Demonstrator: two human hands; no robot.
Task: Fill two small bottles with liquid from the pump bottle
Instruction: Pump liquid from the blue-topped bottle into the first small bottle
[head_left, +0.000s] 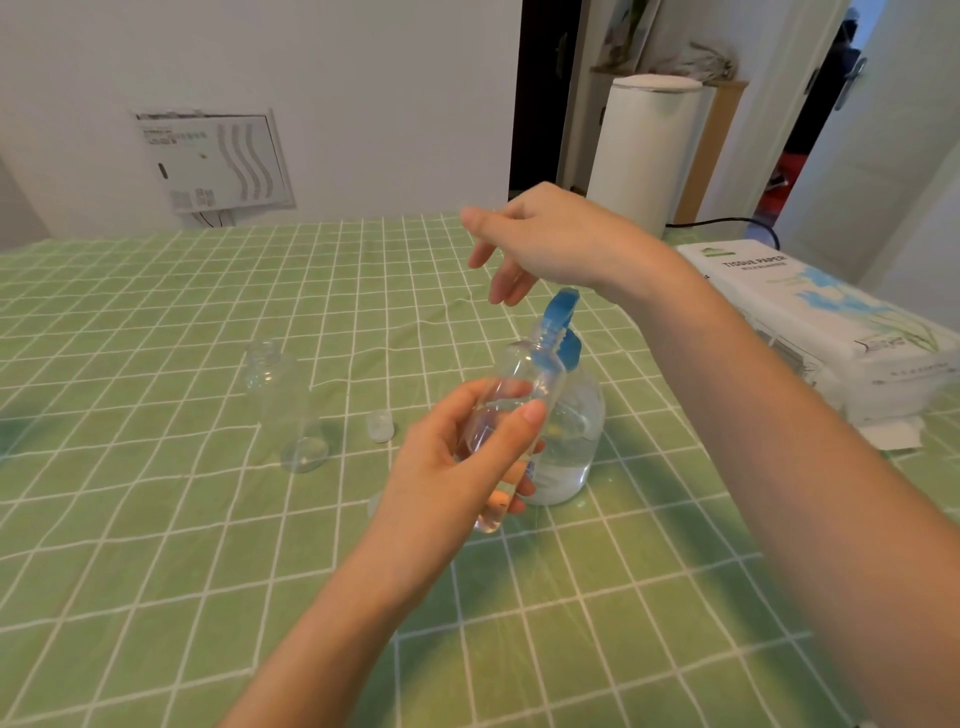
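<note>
Just below the middle of the frame, the left hand (457, 467) held a small clear bottle (511, 415), its grip wrapped round the lower body with the thumb across the front. That bottle was tilted, its open threaded neck leaning up and to the right until it sat right under the blue nozzle of the pump bottle (566, 415). It was see-through plastic, with a little clear liquid showing low down among the fingers. The pump bottle stood on the table (156, 519) just behind it, a rounded clear body partly filled with clear liquid, topped by a blue pump head.

Above the pump, in the upper middle of the frame, the right hand (540, 239) hung in the air with its fingers spread loosely and pointing down, gripping nothing and not touching the pump head.

Left of centre, the second small bottle (283, 405) stood upright and uncapped on the green checked cloth, clear and looking empty. A small pale cap (380, 426) lay between it and the held bottle. At the right edge lay a white tissue pack (831, 322).
</note>
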